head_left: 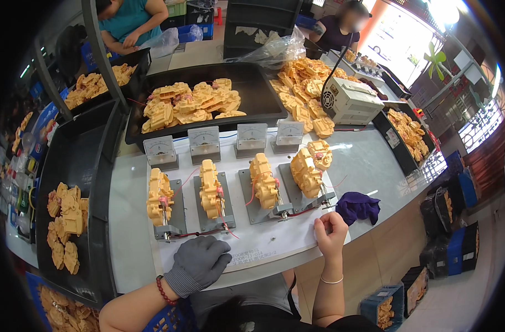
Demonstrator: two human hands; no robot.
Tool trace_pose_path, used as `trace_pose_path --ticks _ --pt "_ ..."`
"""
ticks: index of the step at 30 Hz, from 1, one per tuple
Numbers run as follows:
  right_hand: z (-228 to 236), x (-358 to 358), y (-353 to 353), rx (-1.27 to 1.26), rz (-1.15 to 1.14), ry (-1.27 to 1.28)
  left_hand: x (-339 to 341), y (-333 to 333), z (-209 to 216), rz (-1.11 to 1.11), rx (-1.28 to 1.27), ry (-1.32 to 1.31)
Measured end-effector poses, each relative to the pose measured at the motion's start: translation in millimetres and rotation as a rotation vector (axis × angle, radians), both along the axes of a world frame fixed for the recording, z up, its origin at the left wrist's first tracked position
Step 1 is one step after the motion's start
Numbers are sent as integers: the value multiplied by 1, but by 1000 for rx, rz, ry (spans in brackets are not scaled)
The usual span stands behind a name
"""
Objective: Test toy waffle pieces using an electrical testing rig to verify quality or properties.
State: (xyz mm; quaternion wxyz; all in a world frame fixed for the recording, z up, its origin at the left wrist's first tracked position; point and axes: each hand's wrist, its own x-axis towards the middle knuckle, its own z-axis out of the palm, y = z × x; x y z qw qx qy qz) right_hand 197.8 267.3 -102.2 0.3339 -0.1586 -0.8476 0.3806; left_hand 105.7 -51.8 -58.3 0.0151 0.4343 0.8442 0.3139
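My left hand [200, 263], in a grey glove, rests on the white sheet [286, 243] with its fingers lying loosely, no object visible under them. Beyond the sheet's right front corner, my bare right hand [331, 232] is curled into a loose fist, nothing visible in it. It is close to the metal clamp of the rightmost grey fixture. Four-part row aside, several yellow plastic gearbox housings [211, 189] stand in grey fixtures [226, 213] with thin red wires. At the right end, a second housing [320, 154] leans against the fixtured one [305, 172].
Behind the fixtures stand several analog meters [204, 145]. Black trays [263, 105] of housings lie behind and left; a loose heap [302, 77] adjoins a beige powered box [352, 100]. A purple cloth [359, 208] lies right. Two people work at the far side.
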Motion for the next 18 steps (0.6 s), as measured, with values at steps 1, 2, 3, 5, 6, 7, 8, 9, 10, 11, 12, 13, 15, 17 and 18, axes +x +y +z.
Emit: trace_pose_path --ticks 1,2,3,5,6,7,8,9,10,11,12,13,15,17,18 --pt "0 0 0 1 -3 1 0 0 -1 0 5 11" --pt "-1 1 1 5 -7 0 0 0 -2 -3 7 12" --pt "-1 1 2 8 -10 -1 0 1 -2 -6 1 9" --pt "-1 1 1 8 -6 10 0 0 -1 -6 -7 10" --pt "-1 1 1 9 -2 18 1 1 0 -3 -5 11" --pt "0 0 0 8 -1 22 1 0 0 0 -4 14" --pt "0 0 0 10 2 26 1 0 1 1 -5 18" --pt "0 -1 -1 12 6 30 1 0 2 0 -3 17" --pt "1 0 -1 12 6 34 1 0 2 -3 1 16" --pt "0 0 0 16 5 36 1 1 2 -3 1 21" --pt "-1 0 1 19 5 38 1 1 2 -4 4 23" --pt "-1 0 1 18 7 43 1 1 2 -3 6 26" --pt "-1 0 0 24 9 48 2 0 2 4 -5 29" --pt "-2 0 0 16 10 59 3 1 1 8 -13 31" --pt "-3 0 1 7 11 63 2 1 1 3 -3 38"
